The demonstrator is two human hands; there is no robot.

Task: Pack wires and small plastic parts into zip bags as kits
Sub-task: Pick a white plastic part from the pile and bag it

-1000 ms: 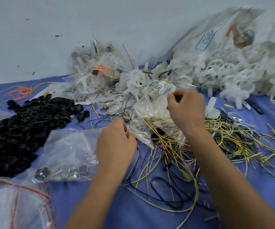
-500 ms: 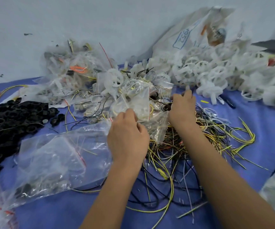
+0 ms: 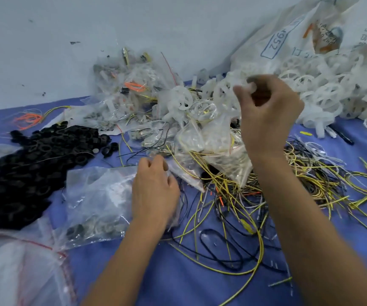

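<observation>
Pinching a white plastic part (image 3: 249, 86), raised right hand (image 3: 268, 111); left hand (image 3: 155, 193) gripping zip bag (image 3: 98, 199).

one head-worn view looks forward and steeply down over both forearms onto the blue surface (image 3: 200, 290), close in. it faces the pale wall (image 3: 89, 40) at the surface's far edge. the wide lens bends the edges; only this view is given.

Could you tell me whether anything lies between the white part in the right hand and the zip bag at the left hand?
Yes: the right hand pinches a white plastic part, and filled bags lie heaped between it and the zip bag held by the left hand.
</observation>
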